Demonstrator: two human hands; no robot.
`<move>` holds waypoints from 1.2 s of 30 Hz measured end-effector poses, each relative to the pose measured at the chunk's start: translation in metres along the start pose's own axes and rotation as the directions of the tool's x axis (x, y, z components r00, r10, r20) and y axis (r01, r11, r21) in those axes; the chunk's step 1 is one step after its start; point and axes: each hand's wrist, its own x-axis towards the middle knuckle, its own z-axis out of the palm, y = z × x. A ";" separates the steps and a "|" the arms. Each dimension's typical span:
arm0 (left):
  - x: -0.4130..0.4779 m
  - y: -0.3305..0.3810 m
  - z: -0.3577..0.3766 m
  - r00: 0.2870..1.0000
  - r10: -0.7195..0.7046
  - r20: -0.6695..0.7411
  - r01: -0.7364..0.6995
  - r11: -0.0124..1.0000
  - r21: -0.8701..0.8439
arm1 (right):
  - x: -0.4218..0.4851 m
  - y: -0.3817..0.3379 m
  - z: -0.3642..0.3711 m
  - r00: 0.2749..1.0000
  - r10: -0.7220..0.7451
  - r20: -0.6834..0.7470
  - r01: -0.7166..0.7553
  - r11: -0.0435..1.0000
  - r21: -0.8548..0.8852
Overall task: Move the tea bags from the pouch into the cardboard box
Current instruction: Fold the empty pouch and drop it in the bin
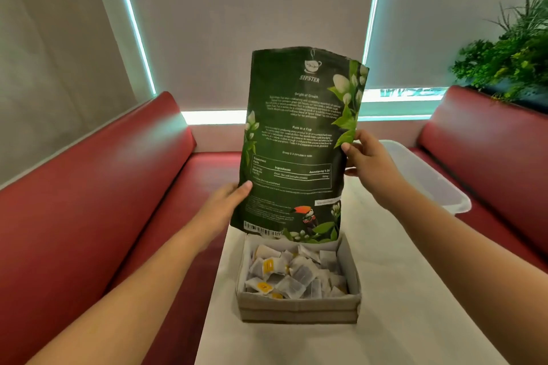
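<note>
1. Left hand (229, 197) pinches the pouch (296, 151) at its lower left edge; right hand (360, 157) clamps the right edge. Pouch hangs mid-frame, just above the cardboard box (299, 310).
2. Tea bags (296, 275) already pile in the box, low centre on the tabletop (415, 305).
3. Can't see which end is open; keep the mouth over the box and shake gently.

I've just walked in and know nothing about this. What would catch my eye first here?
A tall dark green tea pouch held upright in mid-air at the centre, the left hand gripping its lower edge and the right hand its side. Directly beneath it, on the pale table, sits an open cardboard box heaped with tea bags. Red bench seats flank the table.
</note>
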 end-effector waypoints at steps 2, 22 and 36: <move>-0.004 -0.010 0.007 0.999 0.001 -0.053 -0.002 1.000 -0.015 | -0.002 -0.004 -0.001 1.000 -0.007 -0.018 0.008 1.000 0.018; -0.026 -0.010 0.024 0.776 0.362 -0.517 -0.150 0.901 0.406 | -0.067 0.026 0.032 0.970 -0.114 -0.214 0.058 0.967 -0.248; -0.019 0.017 -0.002 0.938 0.031 -0.347 -0.143 0.943 -0.302 | -0.084 0.026 0.027 0.995 -0.039 -0.091 0.029 0.994 -0.107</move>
